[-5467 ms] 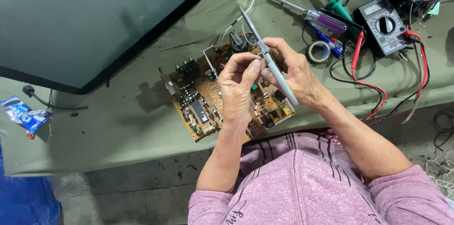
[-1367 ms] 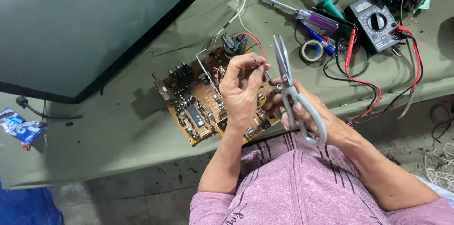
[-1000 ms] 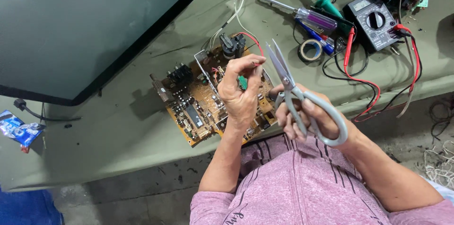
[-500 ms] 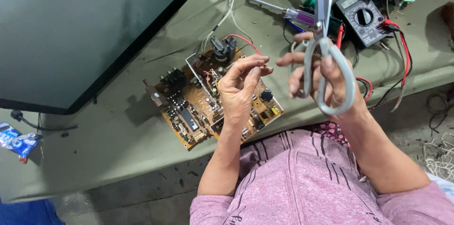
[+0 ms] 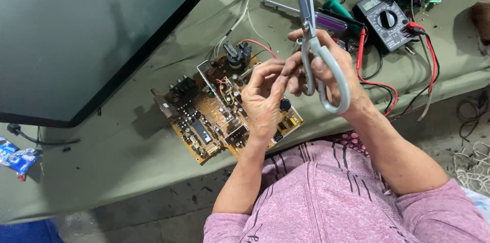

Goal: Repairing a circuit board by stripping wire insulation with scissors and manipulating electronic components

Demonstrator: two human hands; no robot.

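While left grip (image 5: 265, 95) pinched shut, right grip (image 5: 326, 72) around grey-looped steel scissors (image 5: 312, 44).

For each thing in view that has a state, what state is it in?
Scissors: blades shut, pointing up, held in right hand.
Left hand: fingertips pinched together above the circuit board.
Circuit board: flat on the table, component side up.
Screen: dark.
Multimeter: leads plugged in.

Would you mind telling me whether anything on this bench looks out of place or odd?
The circuit board lies askew, one corner close to the table edge. The right hand holds large grey scissors over it, and the left hand pinches something too small to make out.
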